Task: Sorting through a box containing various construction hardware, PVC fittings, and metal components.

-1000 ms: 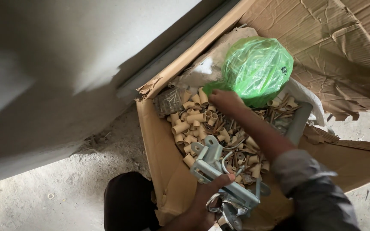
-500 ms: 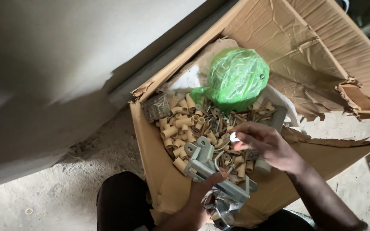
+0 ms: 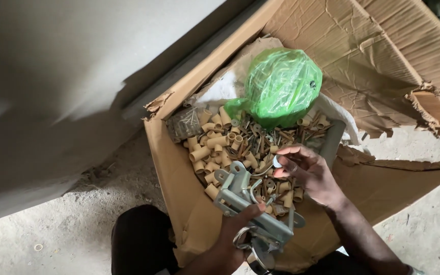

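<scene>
My left hand (image 3: 232, 239) grips a grey metal bracket assembly (image 3: 248, 203) over the near edge of an open cardboard box (image 3: 179, 188). My right hand (image 3: 309, 173) hovers above the box's contents and pinches a small round metal washer (image 3: 277, 162) between thumb and fingers. Under both hands lies a heap of tan plastic sleeves (image 3: 212, 147) mixed with screws and bolts (image 3: 260, 135).
A green plastic bag (image 3: 283, 86) full of small parts sits at the far side of the box. A grey tube (image 3: 332, 137) lies at the right of the heap. Torn box flaps (image 3: 383, 56) spread right. A pale wall (image 3: 52, 76) stands left over dusty concrete floor (image 3: 52, 239).
My right hand left the spot by the green bag, came back toward me holding a washer, and now hovers mid-box. My left hand has kept hold of the bracket.
</scene>
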